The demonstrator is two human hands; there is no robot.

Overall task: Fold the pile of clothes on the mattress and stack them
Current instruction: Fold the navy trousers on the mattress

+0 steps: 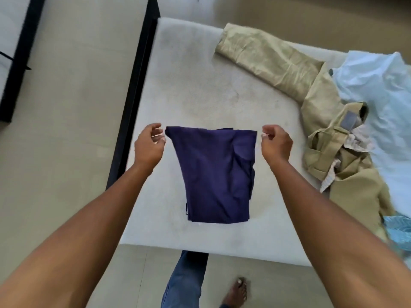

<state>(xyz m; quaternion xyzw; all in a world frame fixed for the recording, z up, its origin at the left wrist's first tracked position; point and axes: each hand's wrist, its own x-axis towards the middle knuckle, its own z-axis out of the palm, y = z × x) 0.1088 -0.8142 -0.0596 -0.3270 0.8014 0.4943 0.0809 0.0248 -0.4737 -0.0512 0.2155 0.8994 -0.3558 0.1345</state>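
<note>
Whether the far corners of the purple garment [215, 174] are pinched by the left hand [149, 143] and the right hand [275, 143] cannot be told, since the fingertips are smeared by blur. The pale blue garment [378, 90] is cut off by the right edge, and part of the khaki trousers [278, 63] is covered by it. A striped cloth [329, 176] is mostly buried in khaki folds. A patterned blue cloth [398, 230] at the near right is blurred and cropped. The black bed frame [133, 103] on the left is blurred. A jeans leg [184, 281] and a bare foot [236, 292] are cut off by the bottom edge.
</note>
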